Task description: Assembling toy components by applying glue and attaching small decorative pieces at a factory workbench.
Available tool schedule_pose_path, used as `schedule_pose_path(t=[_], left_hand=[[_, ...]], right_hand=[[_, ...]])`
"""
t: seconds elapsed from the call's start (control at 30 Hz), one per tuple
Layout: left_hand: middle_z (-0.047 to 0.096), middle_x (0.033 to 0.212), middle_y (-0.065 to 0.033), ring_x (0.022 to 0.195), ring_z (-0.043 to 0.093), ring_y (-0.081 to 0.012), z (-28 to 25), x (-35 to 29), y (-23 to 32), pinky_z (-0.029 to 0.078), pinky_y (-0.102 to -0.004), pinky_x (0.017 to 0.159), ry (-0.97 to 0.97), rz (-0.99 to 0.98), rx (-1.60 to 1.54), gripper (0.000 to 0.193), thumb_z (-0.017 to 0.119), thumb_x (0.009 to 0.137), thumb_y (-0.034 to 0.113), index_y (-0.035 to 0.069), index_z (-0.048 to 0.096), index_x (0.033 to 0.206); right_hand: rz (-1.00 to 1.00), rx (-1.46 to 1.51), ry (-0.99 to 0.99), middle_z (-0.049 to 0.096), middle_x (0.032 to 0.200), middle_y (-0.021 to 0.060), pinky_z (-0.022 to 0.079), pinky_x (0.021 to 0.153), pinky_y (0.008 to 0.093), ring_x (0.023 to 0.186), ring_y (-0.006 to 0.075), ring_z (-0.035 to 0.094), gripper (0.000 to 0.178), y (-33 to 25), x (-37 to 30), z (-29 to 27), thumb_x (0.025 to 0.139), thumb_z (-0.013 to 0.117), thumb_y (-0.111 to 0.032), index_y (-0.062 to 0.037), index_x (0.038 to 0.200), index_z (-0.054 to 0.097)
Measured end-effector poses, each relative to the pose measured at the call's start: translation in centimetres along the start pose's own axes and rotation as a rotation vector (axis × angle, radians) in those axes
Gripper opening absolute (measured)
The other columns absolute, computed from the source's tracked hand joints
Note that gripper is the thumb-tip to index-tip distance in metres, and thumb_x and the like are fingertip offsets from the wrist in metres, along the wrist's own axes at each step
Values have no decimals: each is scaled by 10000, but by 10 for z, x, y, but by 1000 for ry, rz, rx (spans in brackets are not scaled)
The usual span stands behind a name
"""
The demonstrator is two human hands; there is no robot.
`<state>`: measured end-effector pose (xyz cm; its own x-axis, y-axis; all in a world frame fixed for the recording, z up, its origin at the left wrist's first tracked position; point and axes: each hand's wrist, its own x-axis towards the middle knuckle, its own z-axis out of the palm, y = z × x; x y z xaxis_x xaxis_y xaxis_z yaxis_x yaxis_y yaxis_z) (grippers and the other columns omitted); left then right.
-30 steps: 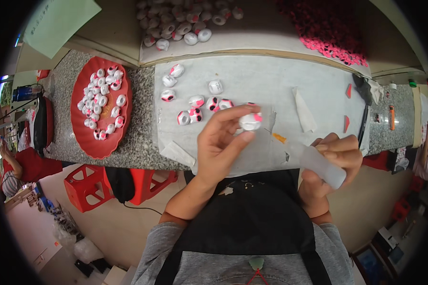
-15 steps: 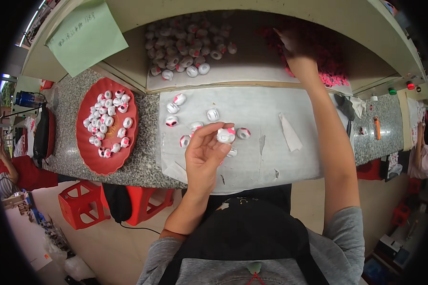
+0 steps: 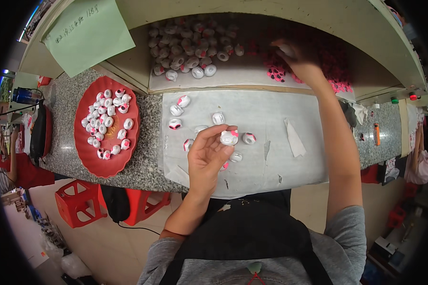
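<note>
My left hand (image 3: 205,159) pinches a small rounded white piece with a pink patch (image 3: 228,137) between thumb and fingertips, above the paper-covered worktop. Similar white pieces lie around it, among them one with a dark opening and pink marks (image 3: 249,137) and one to the upper left (image 3: 218,118). My right hand (image 3: 297,59) reaches into the shelf at the far right, over a pile of small pink pieces (image 3: 335,71). Shadow and motion blur its fingers, so what they hold, if anything, does not show.
A red scalloped tray (image 3: 88,152) of white-and-pink pieces stands on the granite counter at left. More white pieces (image 3: 190,47) are heaped on the shelf. A green note (image 3: 90,38) hangs at upper left. A paper scrap (image 3: 295,138) and an orange stick-like object (image 3: 376,134) lie right.
My right hand has shifted slightly toward me and left across the pink pile, uncovering some dark-spotted pink pieces. My left hand still holds the white piece; the whole view has shifted slightly.
</note>
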<state>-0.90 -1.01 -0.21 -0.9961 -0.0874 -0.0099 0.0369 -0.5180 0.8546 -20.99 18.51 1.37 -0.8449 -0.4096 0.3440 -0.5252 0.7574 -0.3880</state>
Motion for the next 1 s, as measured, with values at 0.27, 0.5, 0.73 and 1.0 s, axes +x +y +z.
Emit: schedule_pose_path(t=[0.27,0.5,0.73,1.0], left_hand=[[476,1031,-153,950,455,-153,0,-2,1,365,-235,773,-21,-7,-27,346,511,713,-43,2,420,1043],[473,1030,-152,952,457,-161,7,-5,-1,383,-249,778,-38,3,-18,344,507,714,-49,-7,418,1044],[478,1020,-170,922,495,-195,14,-7,-8,410,-320,811,-77,25,33,319,493,723,-50,-11,417,1031],[465,1042,-185,971,471,-223,19,-9,-15,394,-311,813,-174,56,223,294,483,726,-72,-25,420,1010]], right_hand=[[316,61,-26,571,765,139,408,646,301,698,251,549,231,-24,-51,-10,674,608,-155,7,830,552],[349,22,0,567,727,119,408,584,274,646,201,545,219,-30,-56,-16,665,622,-144,14,795,544],[464,884,93,511,653,34,362,518,195,569,72,458,104,-87,-119,-33,642,595,-2,8,712,519],[584,1471,111,512,679,123,379,511,230,572,152,476,118,-121,-145,-13,622,579,51,8,688,491]])
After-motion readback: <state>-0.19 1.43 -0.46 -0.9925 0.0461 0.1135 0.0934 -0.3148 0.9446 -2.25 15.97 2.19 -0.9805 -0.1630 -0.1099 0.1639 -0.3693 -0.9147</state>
